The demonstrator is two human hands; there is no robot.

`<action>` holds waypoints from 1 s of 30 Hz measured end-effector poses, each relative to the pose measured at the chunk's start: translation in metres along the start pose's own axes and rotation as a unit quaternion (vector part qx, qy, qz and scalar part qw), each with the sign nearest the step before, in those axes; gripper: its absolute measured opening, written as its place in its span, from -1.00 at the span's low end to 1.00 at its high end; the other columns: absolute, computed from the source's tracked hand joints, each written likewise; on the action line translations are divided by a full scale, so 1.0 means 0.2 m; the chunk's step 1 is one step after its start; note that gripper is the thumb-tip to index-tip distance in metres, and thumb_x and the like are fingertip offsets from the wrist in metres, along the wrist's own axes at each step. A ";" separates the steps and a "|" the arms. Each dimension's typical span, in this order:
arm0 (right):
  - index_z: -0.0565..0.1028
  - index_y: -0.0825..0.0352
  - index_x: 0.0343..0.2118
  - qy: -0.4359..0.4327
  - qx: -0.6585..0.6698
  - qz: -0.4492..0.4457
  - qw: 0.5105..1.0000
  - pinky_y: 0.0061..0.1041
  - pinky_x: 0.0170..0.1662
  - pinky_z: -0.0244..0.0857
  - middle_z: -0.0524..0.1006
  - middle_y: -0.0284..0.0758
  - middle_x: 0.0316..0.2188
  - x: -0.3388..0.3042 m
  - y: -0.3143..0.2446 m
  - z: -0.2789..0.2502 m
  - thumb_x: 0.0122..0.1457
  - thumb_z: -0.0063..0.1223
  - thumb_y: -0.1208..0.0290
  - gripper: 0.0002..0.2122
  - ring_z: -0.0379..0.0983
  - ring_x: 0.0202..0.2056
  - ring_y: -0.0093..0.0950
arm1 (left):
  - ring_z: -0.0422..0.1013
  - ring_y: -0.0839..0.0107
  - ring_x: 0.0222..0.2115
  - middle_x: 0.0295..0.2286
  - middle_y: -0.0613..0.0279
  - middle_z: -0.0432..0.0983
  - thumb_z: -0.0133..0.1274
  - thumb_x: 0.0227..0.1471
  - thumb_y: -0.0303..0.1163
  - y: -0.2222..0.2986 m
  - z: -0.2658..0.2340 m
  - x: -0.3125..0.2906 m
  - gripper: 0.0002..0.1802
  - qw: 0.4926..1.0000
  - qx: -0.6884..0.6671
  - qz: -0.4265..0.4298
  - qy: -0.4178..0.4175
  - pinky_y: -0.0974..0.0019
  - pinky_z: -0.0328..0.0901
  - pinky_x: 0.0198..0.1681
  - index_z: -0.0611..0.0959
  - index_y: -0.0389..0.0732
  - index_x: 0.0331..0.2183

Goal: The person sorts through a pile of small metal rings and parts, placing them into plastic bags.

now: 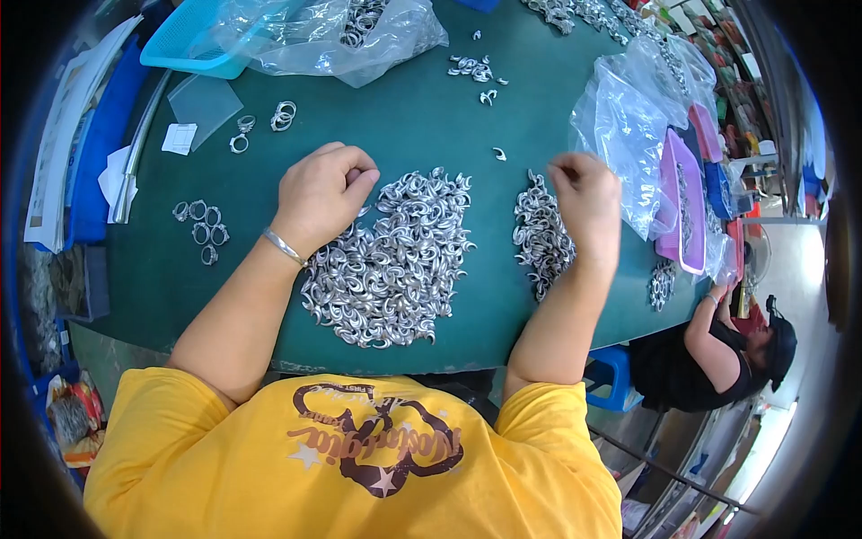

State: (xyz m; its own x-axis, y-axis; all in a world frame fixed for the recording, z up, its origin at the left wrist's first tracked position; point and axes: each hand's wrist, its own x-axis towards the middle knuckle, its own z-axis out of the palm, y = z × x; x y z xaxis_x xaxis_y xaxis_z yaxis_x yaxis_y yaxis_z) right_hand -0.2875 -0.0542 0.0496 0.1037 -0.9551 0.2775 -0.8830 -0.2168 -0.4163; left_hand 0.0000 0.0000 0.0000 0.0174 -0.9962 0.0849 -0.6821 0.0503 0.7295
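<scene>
Big heap of silver metal rings [391, 260] lay mid-table on green table [422, 126], smaller heap [541, 235] just right of it. Left hand [321, 193] fisted at big heap's upper-left edge; contents hidden, cannot tell. Right hand [585, 199] pinched over smaller heap, fingertips narrow, probably on one piece. Judged: sorting pieces heap to heap; next pick needs single ring. Clear bag [314, 36] in blue basket [184, 40] held more rings; pink tray [687, 202] bagged at right.

Bright even light, soft shadows; fisheye rim bends, perhaps slightly blurred.
</scene>
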 end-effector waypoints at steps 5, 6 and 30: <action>0.50 0.34 -0.58 -0.011 -0.017 -0.139 0.990 -0.29 -0.35 0.36 0.44 -0.23 -0.51 0.01 -0.10 0.23 -0.08 0.10 0.56 -0.98 0.44 -0.44 -0.19 | 0.39 0.38 -0.56 -0.54 0.29 0.44 0.11 -0.06 -0.36 0.00 0.00 -0.01 -0.90 1.000 -0.001 -0.003 -0.001 0.34 0.27 -0.46 0.63 -0.16 -0.48; 0.52 0.35 -0.53 -0.052 -0.009 -0.133 0.990 -0.32 -0.35 0.36 0.48 -0.23 -0.49 0.01 -0.11 0.22 -0.08 0.12 0.57 -0.98 0.45 -0.45 -0.20 | 0.39 0.38 -0.56 -0.54 0.29 0.44 0.11 -0.06 -0.36 0.00 -0.01 -0.01 -0.90 1.000 -0.001 -0.007 0.002 0.34 0.27 -0.46 0.63 -0.16 -0.48; 0.56 0.40 -0.36 0.006 0.080 0.104 0.991 -0.45 -0.33 0.37 0.56 -0.15 -0.47 0.02 -0.11 0.15 0.04 0.04 0.53 -0.88 0.52 -0.45 -0.34 | 0.40 0.35 -0.54 -0.54 0.28 0.44 0.11 -0.07 -0.34 -0.01 0.00 -0.01 -0.89 1.000 -0.019 0.014 0.010 0.33 0.27 -0.46 0.63 -0.15 -0.47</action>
State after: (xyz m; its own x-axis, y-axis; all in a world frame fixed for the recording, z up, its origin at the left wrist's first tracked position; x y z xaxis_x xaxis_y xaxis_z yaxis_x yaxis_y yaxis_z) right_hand -0.2544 -0.0600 0.0349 -0.0798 -0.9804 0.1804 -0.8003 -0.0449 -0.5980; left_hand 0.0013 0.0020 -0.0007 0.0138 -0.9928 0.1194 -0.6542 0.0813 0.7519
